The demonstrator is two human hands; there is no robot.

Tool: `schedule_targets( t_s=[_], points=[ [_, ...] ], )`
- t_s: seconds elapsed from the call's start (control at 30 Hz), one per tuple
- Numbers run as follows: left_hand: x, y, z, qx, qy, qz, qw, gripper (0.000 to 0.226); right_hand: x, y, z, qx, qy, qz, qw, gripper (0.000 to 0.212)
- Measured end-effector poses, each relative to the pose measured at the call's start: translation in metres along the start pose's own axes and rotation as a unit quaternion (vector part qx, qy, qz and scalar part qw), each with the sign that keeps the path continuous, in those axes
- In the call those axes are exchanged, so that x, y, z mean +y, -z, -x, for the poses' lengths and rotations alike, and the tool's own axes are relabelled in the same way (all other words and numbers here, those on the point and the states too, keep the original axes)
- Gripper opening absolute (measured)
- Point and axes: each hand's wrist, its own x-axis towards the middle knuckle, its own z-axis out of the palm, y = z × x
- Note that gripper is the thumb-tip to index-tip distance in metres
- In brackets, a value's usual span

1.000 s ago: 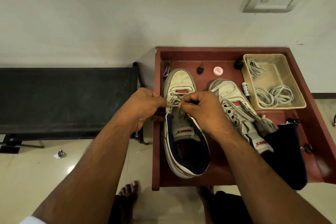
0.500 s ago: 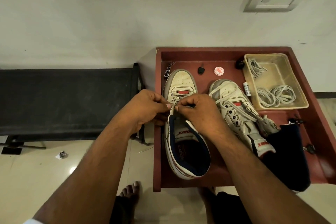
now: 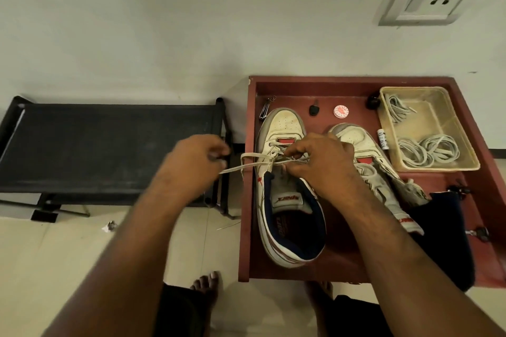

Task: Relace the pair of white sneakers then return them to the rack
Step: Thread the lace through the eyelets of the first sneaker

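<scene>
— Leftward goes the left hand (image 3: 197, 164) since half a second ago: it was up against the shoe, now it is out past the tray's edge, drawing the lace (image 3: 247, 165) taut.

— And its grip?

— Fingers curled and pinching the lace end. The right hand (image 3: 317, 161) pinches the lace at the eyelets of the near sneaker (image 3: 284, 128), though I cannot quite see the fingertips.

— Where do the shoes stand?

— Both in the red tray (image 3: 306, 87). The near one is laced only at its lower eyelets, I judge; the upper rows look bare. The second sneaker (image 3: 353, 134) lies beside it, laces loose.

— So, far to go?

— Less than half done, I reckon. Both shoes need finishing, then go back to the black rack (image 3: 109, 145).
</scene>
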Motion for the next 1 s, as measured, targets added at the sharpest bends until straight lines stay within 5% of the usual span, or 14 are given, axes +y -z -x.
schedule_targets(
  t_s=[0.1,0.23,0.53,0.63,0.7,0.8,0.9,1.0],
  points=[
    [0.027,-0.040,-0.003,-0.022,-0.060,0.086,0.994,0.026,0.000,0.001,0.001,0.013,-0.002,0.026,1.000,0.022],
    [0.027,-0.051,-0.021,-0.021,-0.051,0.067,0.996,0.008,0.000,0.000,0.000,0.014,-0.004,0.050,0.999,0.024],
    [-0.030,0.000,0.016,-0.053,0.102,-0.221,0.969,0.007,0.005,0.010,0.002,0.047,-0.016,0.066,0.997,0.018],
    [0.000,-0.036,0.017,-0.026,0.009,0.018,0.999,0.020,0.005,0.007,0.001,0.054,-0.013,0.057,0.997,0.023],
    [0.019,-0.055,0.010,-0.005,-0.032,0.171,0.985,0.024,0.006,0.008,0.001,0.042,-0.015,0.035,0.998,0.024],
    [0.026,-0.069,0.000,0.030,-0.056,0.200,0.978,0.017,0.006,0.008,0.001,0.025,-0.036,0.021,0.999,0.018],
    [0.020,-0.062,-0.005,0.008,-0.048,0.154,0.987,0.012,0.005,0.011,0.002,0.005,-0.073,0.042,0.996,0.018],
    [-0.012,-0.030,-0.017,-0.018,0.053,-0.035,0.998,0.006,0.006,0.014,0.003,0.000,-0.093,0.057,0.994,0.022]
  ],
)
